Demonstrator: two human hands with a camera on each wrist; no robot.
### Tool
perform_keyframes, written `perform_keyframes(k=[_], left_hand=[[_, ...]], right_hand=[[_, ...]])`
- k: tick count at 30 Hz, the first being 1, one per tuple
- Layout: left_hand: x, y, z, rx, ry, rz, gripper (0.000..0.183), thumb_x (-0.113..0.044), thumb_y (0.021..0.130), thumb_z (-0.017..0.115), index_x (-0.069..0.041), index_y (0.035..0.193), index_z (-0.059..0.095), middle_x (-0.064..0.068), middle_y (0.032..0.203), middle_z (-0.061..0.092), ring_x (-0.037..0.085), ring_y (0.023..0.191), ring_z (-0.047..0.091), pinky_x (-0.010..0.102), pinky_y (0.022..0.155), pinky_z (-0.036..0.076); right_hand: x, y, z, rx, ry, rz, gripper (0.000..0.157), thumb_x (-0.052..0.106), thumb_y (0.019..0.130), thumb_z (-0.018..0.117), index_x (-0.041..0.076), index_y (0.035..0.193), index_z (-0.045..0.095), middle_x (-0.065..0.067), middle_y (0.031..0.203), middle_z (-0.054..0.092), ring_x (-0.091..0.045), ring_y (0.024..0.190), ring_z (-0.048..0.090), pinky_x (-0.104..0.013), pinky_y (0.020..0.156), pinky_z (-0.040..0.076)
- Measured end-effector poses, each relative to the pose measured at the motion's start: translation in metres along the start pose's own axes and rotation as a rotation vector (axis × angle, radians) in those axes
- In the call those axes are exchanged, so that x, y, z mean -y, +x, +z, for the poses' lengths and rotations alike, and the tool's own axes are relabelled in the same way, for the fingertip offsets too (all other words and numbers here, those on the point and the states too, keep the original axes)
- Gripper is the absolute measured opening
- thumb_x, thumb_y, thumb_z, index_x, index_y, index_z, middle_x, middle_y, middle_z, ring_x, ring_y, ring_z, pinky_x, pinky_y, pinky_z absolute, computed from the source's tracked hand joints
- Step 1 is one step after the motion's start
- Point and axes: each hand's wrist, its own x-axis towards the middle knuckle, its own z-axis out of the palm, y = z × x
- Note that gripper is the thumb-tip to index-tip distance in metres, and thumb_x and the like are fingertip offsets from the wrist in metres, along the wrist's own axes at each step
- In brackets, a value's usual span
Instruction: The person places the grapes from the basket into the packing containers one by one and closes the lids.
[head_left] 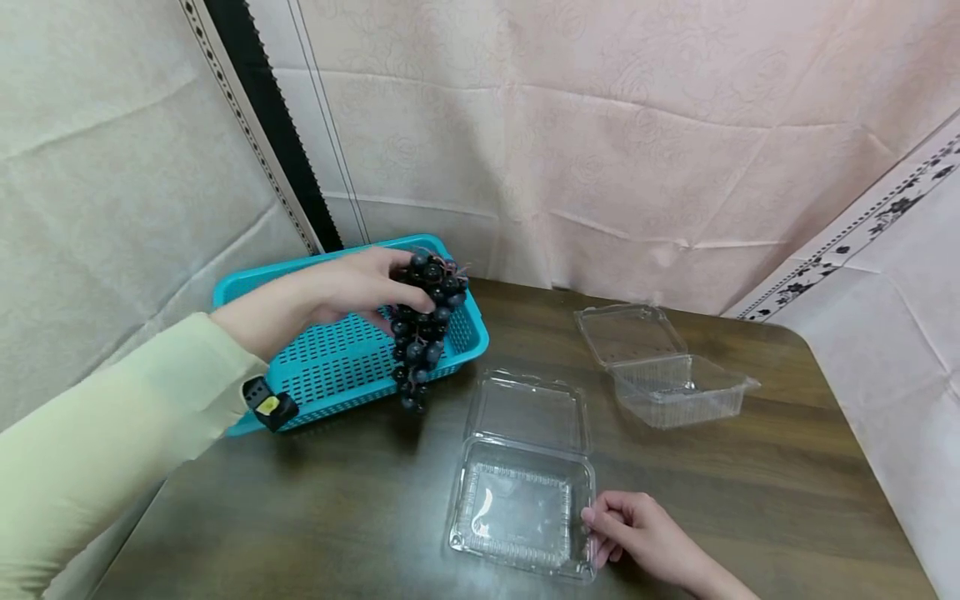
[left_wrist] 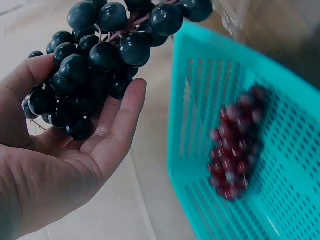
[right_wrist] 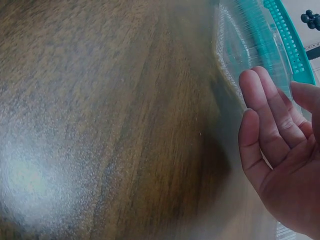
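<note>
My left hand [head_left: 360,287] grips a bunch of black grapes [head_left: 423,325] above the right end of a turquoise plastic basket [head_left: 330,358]. The bunch hangs down past the basket's front rim. The left wrist view shows fingers and thumb curled round the grapes [left_wrist: 102,57], and a bunch of red grapes [left_wrist: 235,145] lying in the basket; my arm hides it in the head view. At the table's front, my right hand [head_left: 637,533] pinches the right edge of a clear plastic clamshell box [head_left: 517,508], its lid [head_left: 528,408] folded back. Thumb and fingers straddle the box edge [right_wrist: 240,40].
A second clear clamshell box [head_left: 675,387] stands with its lid up at the back right of the wooden table [head_left: 360,508]. Pale cloth [head_left: 600,167] hangs behind the table and at both sides. A black wrist camera [head_left: 270,404] sits at my left cuff.
</note>
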Motion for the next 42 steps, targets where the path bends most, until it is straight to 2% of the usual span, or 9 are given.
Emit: perform_keyframes(k=[7,15,22,31,34,39,42], left_hand=[[-0.013,0.005,0.042,0.026,-0.017,0.016,0.053,-0.022,0.098,0.077,-0.011,0.146,0.056,0.014,0.137,0.064,0.030,0.109,0.067,0.045,0.082,0.066],[-0.014,0.021,0.088,0.081,-0.100,0.033,0.050,-0.019,0.097,0.078,-0.013,0.143,0.059,0.010,0.133,0.067,0.030,0.113,0.069,0.042,0.080,0.066],[-0.009,0.028,0.115,0.084,-0.111,0.036,0.060,-0.024,0.094,0.081,-0.014,0.148,0.056,0.006,0.131,0.069,0.024,0.115,0.069,0.042,0.082,0.065],[0.003,0.023,0.145,0.052,-0.182,0.053,0.053,-0.019,0.094,0.084,-0.013,0.142,0.062,0.007,0.129,0.070,0.022,0.113,0.070,0.039,0.087,0.065],[0.010,0.022,0.154,0.058,-0.137,0.080,0.053,-0.020,0.093,0.084,-0.012,0.141,0.063,0.006,0.128,0.071,0.021,0.113,0.070,0.039,0.089,0.064],[0.022,0.021,0.165,0.040,0.071,0.143,0.058,-0.029,0.091,0.085,-0.011,0.141,0.063,0.003,0.124,0.072,0.019,0.114,0.068,0.042,0.099,0.059],[0.028,0.020,0.172,0.043,0.136,0.187,0.051,-0.028,0.089,0.085,-0.011,0.133,0.066,0.001,0.119,0.073,0.017,0.111,0.068,0.041,0.099,0.059]], right_hand=[[0.001,0.001,0.002,-0.006,-0.020,0.004,0.025,0.010,0.112,0.054,-0.003,0.098,0.068,-0.013,0.077,0.076,-0.022,0.068,0.076,-0.031,0.057,0.060],[0.001,0.002,0.005,-0.011,-0.023,0.009,0.025,0.011,0.112,0.055,-0.003,0.097,0.069,-0.012,0.077,0.076,-0.021,0.067,0.076,-0.031,0.057,0.060],[0.002,0.002,0.005,-0.013,-0.019,0.024,0.026,0.012,0.112,0.055,-0.001,0.095,0.068,-0.011,0.078,0.076,-0.019,0.068,0.076,-0.031,0.058,0.060],[0.005,0.003,0.002,-0.012,-0.020,0.067,0.028,0.015,0.113,0.055,-0.002,0.096,0.069,-0.010,0.080,0.077,-0.019,0.070,0.076,-0.031,0.061,0.061],[0.005,0.003,0.001,-0.015,-0.028,0.064,0.028,0.015,0.113,0.055,-0.002,0.096,0.069,-0.010,0.080,0.077,-0.020,0.070,0.076,-0.031,0.061,0.061],[0.005,0.004,0.002,-0.023,-0.030,0.054,0.027,0.014,0.112,0.056,-0.002,0.094,0.068,-0.010,0.079,0.077,-0.020,0.069,0.076,-0.032,0.060,0.061],[0.006,0.004,0.002,-0.025,-0.027,0.050,0.027,0.014,0.112,0.056,-0.002,0.093,0.068,-0.010,0.078,0.077,-0.019,0.068,0.076,-0.032,0.060,0.061]])
